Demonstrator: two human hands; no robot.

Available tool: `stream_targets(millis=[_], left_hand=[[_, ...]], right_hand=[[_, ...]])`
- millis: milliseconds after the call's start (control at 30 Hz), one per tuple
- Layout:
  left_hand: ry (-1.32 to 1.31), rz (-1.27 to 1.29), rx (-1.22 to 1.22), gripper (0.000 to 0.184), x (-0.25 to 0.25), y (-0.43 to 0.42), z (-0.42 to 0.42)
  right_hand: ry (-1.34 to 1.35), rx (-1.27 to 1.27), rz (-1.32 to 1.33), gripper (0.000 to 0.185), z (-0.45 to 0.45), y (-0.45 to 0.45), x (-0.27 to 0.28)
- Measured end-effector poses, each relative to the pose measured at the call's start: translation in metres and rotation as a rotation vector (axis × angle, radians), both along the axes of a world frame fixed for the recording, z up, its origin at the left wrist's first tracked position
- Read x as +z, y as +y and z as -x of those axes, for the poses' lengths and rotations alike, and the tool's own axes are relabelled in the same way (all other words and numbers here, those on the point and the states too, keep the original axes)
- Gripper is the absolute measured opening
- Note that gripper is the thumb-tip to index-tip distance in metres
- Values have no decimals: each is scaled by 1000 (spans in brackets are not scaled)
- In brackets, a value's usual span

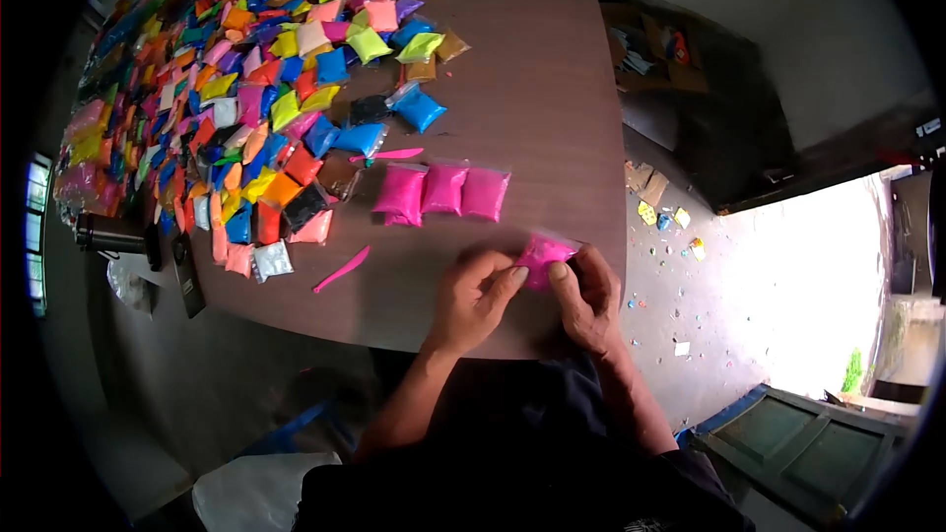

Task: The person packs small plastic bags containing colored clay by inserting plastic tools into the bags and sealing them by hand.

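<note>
Between my two hands, near the table's front edge, is a small clear bag of pink material (544, 254). My left hand (480, 298) pinches its left side with thumb and fingers. On the bag's right side, my right hand (589, 298) grips with the thumb on top. Just beyond my hands, three filled pink bags lie side by side: a left one (400, 194), a middle one (445, 187) and a right one (486, 194). A pink plastic knife (342, 269) rests to the left of my hands, and another pink knife (398, 154) lies behind the three bags.
A large heap of coloured bags (256, 99) covers the left and back of the brown table (532, 89). A dark cylindrical flask (116, 236) is at the far left. Scraps (662, 222) litter the floor at right, near an open cardboard box (680, 44).
</note>
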State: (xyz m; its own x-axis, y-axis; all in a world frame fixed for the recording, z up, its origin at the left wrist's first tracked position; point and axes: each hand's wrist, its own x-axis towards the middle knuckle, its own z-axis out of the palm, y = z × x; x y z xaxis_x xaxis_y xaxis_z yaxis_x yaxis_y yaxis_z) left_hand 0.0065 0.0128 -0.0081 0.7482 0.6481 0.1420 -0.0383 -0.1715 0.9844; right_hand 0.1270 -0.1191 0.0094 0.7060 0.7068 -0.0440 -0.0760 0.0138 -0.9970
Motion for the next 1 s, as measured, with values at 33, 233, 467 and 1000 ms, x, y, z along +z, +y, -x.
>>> stream_targets(millis=[33,233,467,1000], left_hand=[[18,0,-25,15,-3,2,1],[71,89,-93,15,14,2,-2],[48,-22,-24,18,3,2,1],[42,32,-9,16,0,1,1]], right_hand=[[-44,20,37,24,-4,-6,-15],[8,17,-44,23,-1,-5,-10],[-73,-13,-21,25,3,3,-9],[-66,85,-19,17,0,1,-1]])
